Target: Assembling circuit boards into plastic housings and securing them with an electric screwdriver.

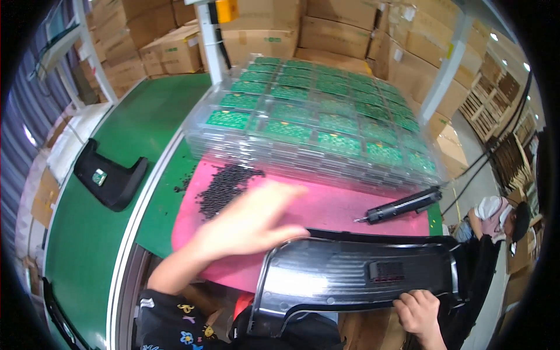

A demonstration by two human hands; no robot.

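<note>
A glossy black plastic cover (332,274) with a curved, ribbed inside lies in front of me across the near edge of the pink mat (315,207). The curled fingers of my right hand (417,312) grip its near rim, close to a small dark rectangular part (387,272) set in the cover. Above the cover's left end is my left hand (256,219), slightly blurred, its thumb apart from the stretched fingers and nothing visible in it. Just beyond that hand, a heap of small black screws (227,185) spreads over the mat. A black electric screwdriver (402,205) rests at the mat's right.
Stacked clear trays (318,153) of green circuit boards (335,143) stand behind the mat. Left of a metal rail runs a green conveyor (87,251), carrying another black cover (111,189) with a small board. Cartons (262,46) line the back; a person (493,216) is at far right.
</note>
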